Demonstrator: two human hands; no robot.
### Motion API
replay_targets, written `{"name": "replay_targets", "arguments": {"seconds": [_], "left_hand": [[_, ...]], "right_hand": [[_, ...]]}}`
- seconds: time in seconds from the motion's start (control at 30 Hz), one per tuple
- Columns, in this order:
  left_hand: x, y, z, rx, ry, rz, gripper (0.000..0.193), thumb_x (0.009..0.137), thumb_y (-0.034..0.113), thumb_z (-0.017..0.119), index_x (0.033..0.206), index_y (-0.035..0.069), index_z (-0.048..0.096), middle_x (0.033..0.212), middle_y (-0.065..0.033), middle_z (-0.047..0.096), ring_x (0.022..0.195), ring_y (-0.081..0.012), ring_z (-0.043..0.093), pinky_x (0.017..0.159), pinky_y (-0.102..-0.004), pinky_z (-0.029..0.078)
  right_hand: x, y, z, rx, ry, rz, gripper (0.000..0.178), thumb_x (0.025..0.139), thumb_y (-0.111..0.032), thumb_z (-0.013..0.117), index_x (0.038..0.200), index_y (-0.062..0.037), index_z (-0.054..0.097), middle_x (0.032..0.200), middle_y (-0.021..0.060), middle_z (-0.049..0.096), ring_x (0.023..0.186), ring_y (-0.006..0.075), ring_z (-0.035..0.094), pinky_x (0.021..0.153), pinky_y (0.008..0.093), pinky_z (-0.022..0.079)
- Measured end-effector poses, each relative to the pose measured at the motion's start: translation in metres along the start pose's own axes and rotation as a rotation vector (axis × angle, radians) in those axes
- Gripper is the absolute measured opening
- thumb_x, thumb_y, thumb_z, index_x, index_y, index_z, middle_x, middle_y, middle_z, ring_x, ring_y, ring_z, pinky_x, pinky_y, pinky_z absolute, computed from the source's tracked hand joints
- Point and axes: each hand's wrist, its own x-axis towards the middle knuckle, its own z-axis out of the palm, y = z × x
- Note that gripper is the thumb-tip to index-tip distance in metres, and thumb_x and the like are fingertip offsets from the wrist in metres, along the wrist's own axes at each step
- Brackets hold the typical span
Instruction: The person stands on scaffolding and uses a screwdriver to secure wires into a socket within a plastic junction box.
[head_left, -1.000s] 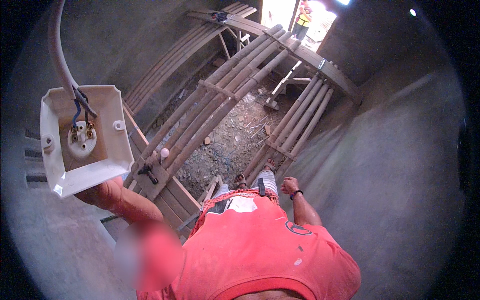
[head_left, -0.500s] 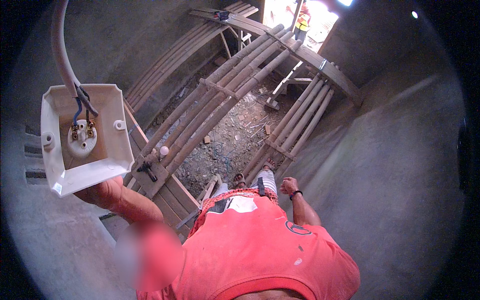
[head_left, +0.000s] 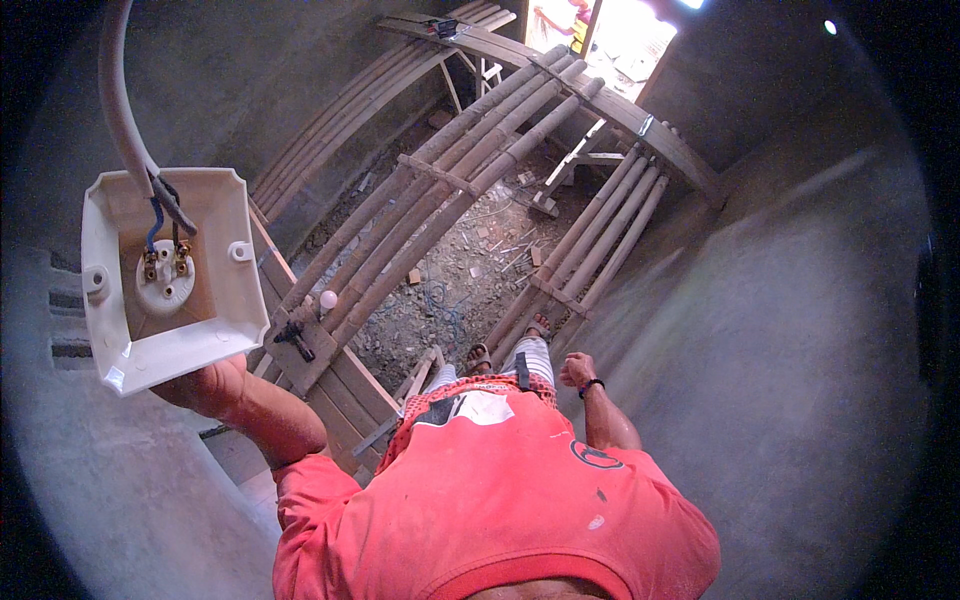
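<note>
A white square plastic lamp-holder box (head_left: 190, 345), open side showing, is held up at the left by my left hand (head_left: 205, 387). My fingers are hidden behind its lower wall. Inside it, a round white terminal block (head_left: 165, 290) with brass screws takes a blue wire (head_left: 154, 225) and a dark wire (head_left: 176, 232). Both come out of a grey cable (head_left: 122, 120) hanging from above. Beside my right thigh hangs my right hand (head_left: 577, 370), its fingers curled closed, a dark band on the wrist. What it holds, if anything, cannot be made out.
I stand on bamboo poles (head_left: 590, 250) of a scaffold. More poles (head_left: 430, 180) cross a gap above a rubble floor (head_left: 470, 250). A white bulb (head_left: 328, 300) and a dark tool (head_left: 297, 338) lie on planks (head_left: 345, 410) at the left. Cement walls (head_left: 780, 350) close the sides.
The person in a yellow vest at the bright doorway has shifted left and is partly cut off. My hands and the lamp-holder box have hardly moved.
</note>
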Motion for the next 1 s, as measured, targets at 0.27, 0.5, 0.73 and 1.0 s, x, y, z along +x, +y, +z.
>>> {"name": "replay_targets", "arguments": {"seconds": [0.27,0.5,0.73,1.0], "left_hand": [[0.000,-0.001,-0.001,0.028,0.058,-0.024,0.068,0.076,0.035,0.066,0.130,0.012,0.031,0.131,-0.0097,0.039,0.117,-0.0299,0.041,0.100,-0.0474,0.032],[-0.003,-0.006,0.001,0.051,0.118,-0.062,0.075,0.072,0.040,0.068,0.131,0.012,0.031,0.129,-0.0089,0.040,0.114,-0.0269,0.043,0.098,-0.0476,0.034],[-0.003,-0.002,-0.005,0.043,0.098,-0.040,0.066,0.077,0.031,0.065,0.130,0.013,0.031,0.132,-0.0101,0.038,0.117,-0.0306,0.041,0.100,-0.0481,0.032],[-0.004,0.001,-0.003,0.047,0.065,-0.008,0.066,0.077,0.033,0.065,0.130,0.012,0.032,0.131,-0.0103,0.039,0.118,-0.0300,0.040,0.100,-0.0478,0.031]], "right_hand": [[0.009,0.002,-0.002,-0.012,-0.039,-0.010,0.032,0.081,-0.008,0.045,0.112,-0.0038,0.048,0.076,0.0123,0.057,0.051,0.0216,0.056,0.042,0.0333,0.047],[0.001,-0.003,-0.001,-0.006,-0.018,-0.006,0.034,0.080,-0.007,0.044,0.113,-0.0035,0.049,0.075,0.0118,0.057,0.051,0.0202,0.055,0.040,0.0313,0.046],[0.000,-0.004,-0.002,0.003,-0.048,-0.021,0.039,0.077,-0.003,0.042,0.115,-0.0017,0.047,0.072,0.0124,0.056,0.048,0.0202,0.054,0.037,0.0302,0.044],[0.003,-0.001,-0.004,-0.054,-0.040,-0.028,0.037,0.079,-0.006,0.042,0.115,-0.0021,0.048,0.078,0.0128,0.057,0.054,0.0216,0.058,0.040,0.0314,0.046]]}}
